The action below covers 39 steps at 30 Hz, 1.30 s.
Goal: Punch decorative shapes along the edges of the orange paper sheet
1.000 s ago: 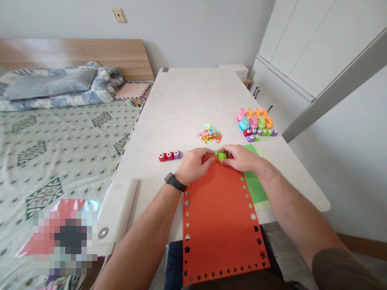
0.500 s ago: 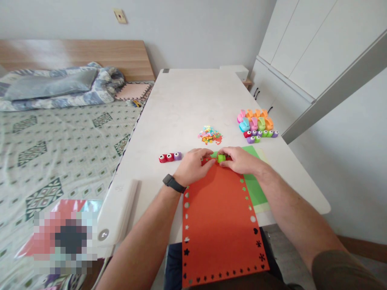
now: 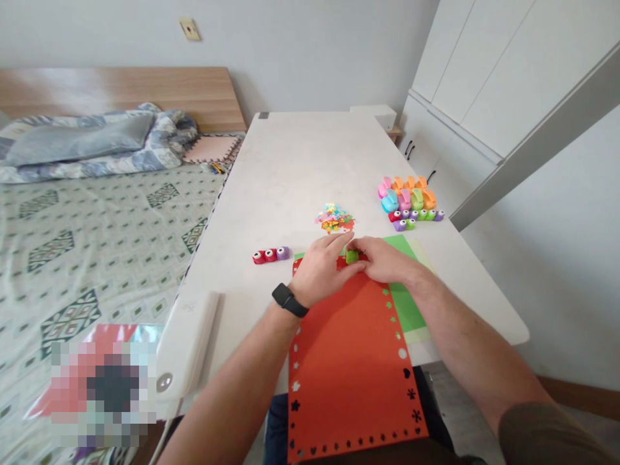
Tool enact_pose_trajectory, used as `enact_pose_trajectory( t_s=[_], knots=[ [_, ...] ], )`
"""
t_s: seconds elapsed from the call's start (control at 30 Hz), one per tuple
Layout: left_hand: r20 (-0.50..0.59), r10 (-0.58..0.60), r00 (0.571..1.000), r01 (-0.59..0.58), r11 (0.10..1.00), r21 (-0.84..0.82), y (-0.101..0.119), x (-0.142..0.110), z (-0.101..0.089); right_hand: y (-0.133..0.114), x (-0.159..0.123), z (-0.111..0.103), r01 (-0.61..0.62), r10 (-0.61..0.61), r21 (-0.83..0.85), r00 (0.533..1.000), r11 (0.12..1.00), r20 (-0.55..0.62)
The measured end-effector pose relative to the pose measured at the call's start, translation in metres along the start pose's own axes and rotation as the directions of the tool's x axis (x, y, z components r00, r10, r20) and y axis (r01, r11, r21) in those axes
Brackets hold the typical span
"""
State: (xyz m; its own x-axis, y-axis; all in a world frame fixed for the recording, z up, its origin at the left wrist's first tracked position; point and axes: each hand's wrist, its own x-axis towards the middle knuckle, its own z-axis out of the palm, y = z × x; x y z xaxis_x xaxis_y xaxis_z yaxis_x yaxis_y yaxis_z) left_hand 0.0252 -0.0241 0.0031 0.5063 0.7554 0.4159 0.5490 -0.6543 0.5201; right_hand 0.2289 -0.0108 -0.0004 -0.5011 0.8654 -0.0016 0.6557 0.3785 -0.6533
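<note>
A sheet of orange-red paper (image 3: 351, 368), with shapes punched along its edges, hangs over the table's near edge. At its far edge sits a small green craft punch (image 3: 352, 257). My right hand (image 3: 385, 258) is closed around the punch from the right. My left hand (image 3: 322, 268), with a black watch on the wrist, grips the punch from the left, thumb and fingers on either side of it. Sheets of green paper (image 3: 409, 303) lie under the orange-red one. Which part of the paper is inside the punch is hidden by my fingers.
Beyond my hands is a pile of colourful paper cutouts (image 3: 334, 218). Three small punches (image 3: 270, 254) stand in a row at left. Several larger and smaller punches (image 3: 409, 200) are grouped at right. A white laminator-like device (image 3: 186, 349) sits on the near left edge, beside a bed (image 3: 111, 239).
My left hand has moved right, from the paper's far edge onto the green punch. My right hand stays on the punch, which has shifted slightly.
</note>
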Motion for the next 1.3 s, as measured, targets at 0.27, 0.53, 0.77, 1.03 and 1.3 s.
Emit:
enact_pose_trajectory(
  t_s=[0.27,0.53,0.77,1.03,1.3],
  knots=[
    [0.21,-0.081,0.974,0.082,0.997,0.004,-0.008,0.0,-0.002,-0.009,0.0,0.001,0.083,-0.083,-0.003,0.995,0.997,-0.051],
    [0.243,-0.096,0.965,0.085,0.995,0.055,-0.01,0.001,0.001,-0.009,0.0,0.004,0.107,-0.108,-0.023,0.992,0.994,-0.057],
    [0.268,-0.091,0.959,0.071,0.994,0.083,-0.009,0.001,0.002,-0.008,-0.001,0.004,0.109,-0.113,-0.064,0.992,0.992,-0.052],
    [0.282,-0.097,0.955,0.075,0.993,0.091,-0.011,0.002,0.003,-0.008,0.001,0.009,0.103,-0.111,-0.106,0.992,0.989,-0.064],
    [0.217,-0.077,0.973,0.057,0.994,0.095,-0.017,0.0,0.001,-0.009,0.001,0.007,0.115,-0.118,-0.057,0.99,0.992,-0.071]
  ],
)
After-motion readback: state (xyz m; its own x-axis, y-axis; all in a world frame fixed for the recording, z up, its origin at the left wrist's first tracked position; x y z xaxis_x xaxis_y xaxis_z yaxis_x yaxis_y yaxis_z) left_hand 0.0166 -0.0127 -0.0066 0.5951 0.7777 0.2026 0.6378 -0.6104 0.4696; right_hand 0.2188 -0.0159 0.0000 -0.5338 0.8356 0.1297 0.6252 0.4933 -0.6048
